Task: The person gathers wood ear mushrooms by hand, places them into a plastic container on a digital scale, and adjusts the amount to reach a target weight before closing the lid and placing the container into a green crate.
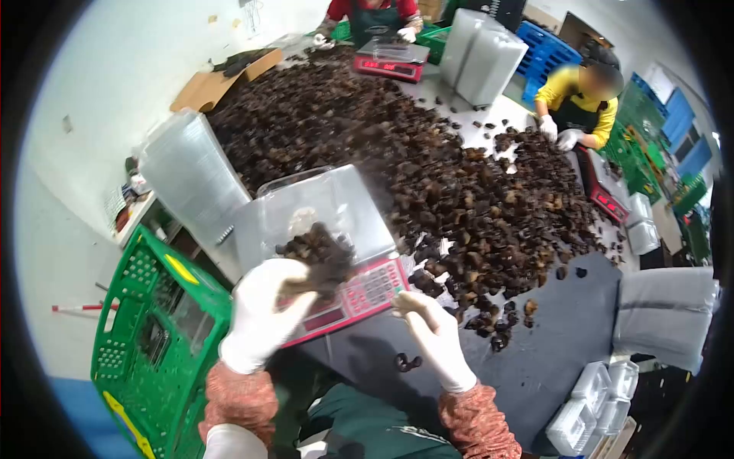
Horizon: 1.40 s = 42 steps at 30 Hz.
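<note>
Green apron point(367, 424) right up close, a rust-coloured sleeve on either side, and both hands are in white gloves! Left hand point(264, 314) is over the near side of the red scale point(336, 306), fingers curved at a clump of dark pieces point(317, 256), thumb held apart; a firm grip or just a touch, I cannot tell. That clump shows over the clear container point(329, 203) on the scale. Across to the right hand point(436, 333): fingers bent, tips beside the keypad's corner, and whether they pinch anything is too small to tell. Beyond the scale, the big dark pile point(474, 206) spreads over the surface point(543, 321), a few loose bits lying nearer. Stacked clear containers point(191, 168) stand left of the scale, a green crate point(164, 344) below them. Up top, a person in red sleeves point(375, 19) is behind another scale point(390, 65); right, a person in yellow point(581, 99) reaches to the pile's edge.
</note>
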Each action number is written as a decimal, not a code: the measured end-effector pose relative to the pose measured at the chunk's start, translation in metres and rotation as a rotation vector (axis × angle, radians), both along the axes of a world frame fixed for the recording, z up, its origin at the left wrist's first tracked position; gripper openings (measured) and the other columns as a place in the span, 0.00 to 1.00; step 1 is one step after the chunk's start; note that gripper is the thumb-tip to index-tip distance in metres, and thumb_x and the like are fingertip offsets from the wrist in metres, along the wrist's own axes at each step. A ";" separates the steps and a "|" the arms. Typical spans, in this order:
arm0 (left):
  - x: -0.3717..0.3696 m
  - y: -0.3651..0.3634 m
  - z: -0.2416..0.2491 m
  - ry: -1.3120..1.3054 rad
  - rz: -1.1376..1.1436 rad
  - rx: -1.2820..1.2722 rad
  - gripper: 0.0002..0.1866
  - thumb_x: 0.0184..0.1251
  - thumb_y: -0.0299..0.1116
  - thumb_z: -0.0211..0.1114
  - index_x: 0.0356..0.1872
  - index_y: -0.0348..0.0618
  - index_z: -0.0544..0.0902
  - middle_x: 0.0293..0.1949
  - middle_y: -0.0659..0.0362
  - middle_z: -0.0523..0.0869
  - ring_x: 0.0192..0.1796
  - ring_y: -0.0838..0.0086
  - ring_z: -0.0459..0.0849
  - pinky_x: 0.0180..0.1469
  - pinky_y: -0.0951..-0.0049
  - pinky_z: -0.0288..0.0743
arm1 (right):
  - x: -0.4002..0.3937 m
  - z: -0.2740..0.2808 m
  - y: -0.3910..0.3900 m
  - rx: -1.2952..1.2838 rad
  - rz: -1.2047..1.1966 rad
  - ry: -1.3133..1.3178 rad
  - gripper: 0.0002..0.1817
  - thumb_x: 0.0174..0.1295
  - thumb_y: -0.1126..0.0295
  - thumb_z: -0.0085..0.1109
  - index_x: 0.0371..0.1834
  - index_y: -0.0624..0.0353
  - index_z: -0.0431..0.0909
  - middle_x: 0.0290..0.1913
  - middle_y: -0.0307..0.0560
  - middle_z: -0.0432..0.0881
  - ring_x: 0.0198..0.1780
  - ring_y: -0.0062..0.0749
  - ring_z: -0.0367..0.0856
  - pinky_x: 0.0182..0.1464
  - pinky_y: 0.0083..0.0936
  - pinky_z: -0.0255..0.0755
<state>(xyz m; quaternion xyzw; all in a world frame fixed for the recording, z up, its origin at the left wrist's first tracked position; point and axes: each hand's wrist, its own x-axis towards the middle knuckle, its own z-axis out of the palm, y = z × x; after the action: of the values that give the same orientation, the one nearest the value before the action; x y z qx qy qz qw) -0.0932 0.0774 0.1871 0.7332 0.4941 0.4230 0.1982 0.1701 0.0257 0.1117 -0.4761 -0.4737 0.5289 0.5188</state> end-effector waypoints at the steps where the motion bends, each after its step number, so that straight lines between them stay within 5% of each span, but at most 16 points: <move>1: 0.011 0.002 -0.003 0.010 -0.118 0.137 0.16 0.52 0.20 0.78 0.41 0.38 0.84 0.45 0.51 0.88 0.45 0.65 0.88 0.45 0.70 0.80 | 0.000 0.015 0.002 -0.125 0.045 0.114 0.24 0.75 0.70 0.56 0.70 0.71 0.71 0.61 0.59 0.83 0.54 0.38 0.87 0.60 0.33 0.80; 4: 0.050 0.005 -0.004 0.081 -0.272 0.267 0.17 0.49 0.18 0.78 0.41 0.41 0.85 0.49 0.51 0.89 0.50 0.56 0.87 0.49 0.64 0.80 | 0.006 0.014 0.008 -0.110 0.140 0.564 0.31 0.77 0.61 0.55 0.76 0.69 0.62 0.60 0.57 0.82 0.51 0.36 0.87 0.55 0.31 0.82; 8: 0.084 0.002 -0.024 0.025 -0.388 0.326 0.24 0.50 0.13 0.74 0.50 0.42 0.83 0.54 0.51 0.86 0.50 0.60 0.87 0.52 0.66 0.80 | 0.013 0.060 0.002 -0.151 0.037 0.339 0.25 0.76 0.69 0.57 0.72 0.67 0.70 0.57 0.53 0.84 0.49 0.31 0.86 0.51 0.26 0.82; 14: 0.109 -0.012 -0.042 -0.277 -0.367 0.036 0.28 0.57 0.11 0.68 0.61 0.39 0.79 0.57 0.54 0.82 0.51 0.73 0.85 0.57 0.72 0.79 | 0.018 0.033 -0.010 -0.110 -0.140 0.349 0.15 0.70 0.79 0.59 0.59 0.68 0.79 0.51 0.47 0.86 0.48 0.27 0.86 0.52 0.26 0.82; 20: 0.112 -0.019 -0.045 -0.262 -0.316 -0.068 0.25 0.59 0.12 0.68 0.59 0.36 0.80 0.50 0.56 0.83 0.48 0.74 0.85 0.56 0.73 0.78 | 0.028 0.020 -0.014 0.030 -0.190 0.262 0.13 0.66 0.79 0.61 0.54 0.67 0.79 0.57 0.53 0.86 0.56 0.31 0.85 0.62 0.30 0.78; 31: 0.124 -0.029 -0.050 -0.240 -0.333 -0.072 0.20 0.58 0.12 0.69 0.51 0.36 0.83 0.49 0.53 0.86 0.44 0.72 0.86 0.53 0.71 0.80 | 0.040 -0.003 -0.027 0.221 -0.232 0.309 0.11 0.62 0.86 0.59 0.46 0.64 0.78 0.65 0.57 0.80 0.62 0.40 0.83 0.65 0.37 0.79; 35: 0.116 -0.026 -0.055 -0.240 -0.311 -0.129 0.18 0.60 0.12 0.67 0.52 0.36 0.83 0.46 0.56 0.85 0.44 0.74 0.86 0.52 0.72 0.79 | 0.074 0.022 -0.069 0.108 -0.287 0.073 0.11 0.58 0.89 0.58 0.42 0.66 0.81 0.53 0.55 0.85 0.50 0.36 0.86 0.53 0.31 0.82; 38: 0.105 -0.028 -0.062 -0.257 -0.214 -0.171 0.18 0.62 0.12 0.66 0.53 0.36 0.84 0.44 0.57 0.84 0.43 0.76 0.85 0.52 0.75 0.79 | 0.116 0.027 -0.137 -0.121 -0.392 -0.547 0.10 0.57 0.87 0.61 0.42 0.67 0.84 0.41 0.49 0.88 0.42 0.32 0.87 0.46 0.24 0.78; 40: 0.094 -0.030 -0.076 -0.153 -0.205 -0.174 0.17 0.63 0.14 0.67 0.53 0.36 0.84 0.45 0.57 0.85 0.45 0.75 0.86 0.51 0.75 0.80 | 0.142 0.015 -0.194 -0.243 -0.365 -0.743 0.08 0.57 0.83 0.64 0.40 0.67 0.83 0.37 0.54 0.87 0.37 0.41 0.88 0.42 0.29 0.79; 41: 0.088 -0.034 -0.081 -0.179 -0.215 -0.234 0.17 0.64 0.15 0.68 0.53 0.37 0.84 0.45 0.57 0.85 0.45 0.75 0.86 0.50 0.75 0.80 | 0.144 0.017 -0.220 -0.287 -0.331 -0.777 0.08 0.56 0.89 0.59 0.37 0.68 0.79 0.35 0.51 0.86 0.34 0.37 0.88 0.40 0.29 0.80; 42: 0.084 -0.038 -0.081 -0.159 -0.226 -0.288 0.17 0.63 0.15 0.69 0.53 0.36 0.84 0.46 0.57 0.86 0.46 0.74 0.87 0.51 0.74 0.81 | 0.164 0.002 -0.256 -0.167 -0.229 -1.108 0.05 0.56 0.84 0.63 0.36 0.67 0.80 0.31 0.56 0.85 0.30 0.46 0.86 0.36 0.34 0.78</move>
<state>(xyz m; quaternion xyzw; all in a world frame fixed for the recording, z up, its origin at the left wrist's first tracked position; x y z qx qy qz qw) -0.0095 0.0390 0.1063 0.7125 0.4469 0.3796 0.3854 0.3336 -0.2302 0.1137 -0.7701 -0.5768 0.1765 0.2076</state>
